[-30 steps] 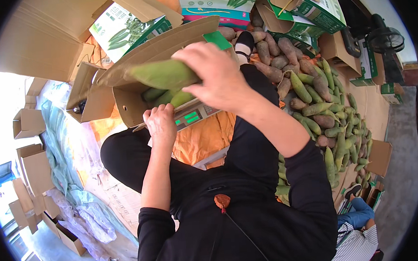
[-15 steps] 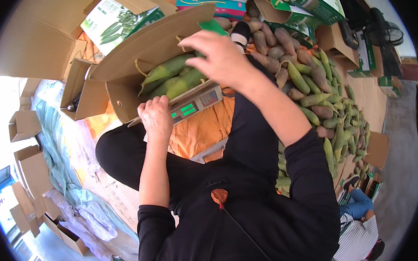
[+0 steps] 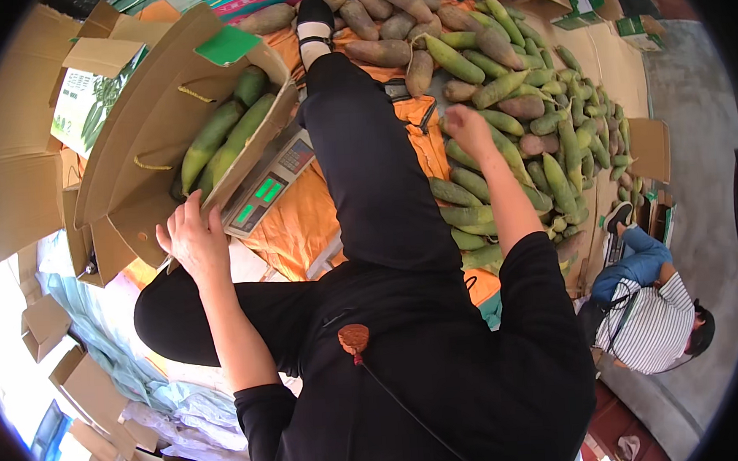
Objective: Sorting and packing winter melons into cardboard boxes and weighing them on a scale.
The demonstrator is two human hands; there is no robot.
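Observation:
My left hand (image 3: 194, 241) rests at the near corner of an open cardboard box (image 3: 250, 157), fingers spread and fingertips against its edge. Several long green radishes (image 3: 233, 142) lie in the box, which sits tilted on a digital scale (image 3: 261, 195) with a lit green display. Off to the right, my right hand (image 3: 470, 131) is over the near side of a big heap of green radishes (image 3: 560, 176). Its fingers look loosely bent and apart, with nothing visible in them.
Reddish-brown long roots (image 3: 379, 52) lie at the far end of the heap. Orange sheeting (image 3: 301, 226) spreads beneath the scale. Cardboard cartons (image 3: 83, 392) and plastic film (image 3: 113, 331) are at the left. Another person in a striped shirt (image 3: 649, 323) sits at the lower right.
My right hand has moved from above the box to the radish heap at the right. My left hand stays at the box edge. The view has turned to the right.

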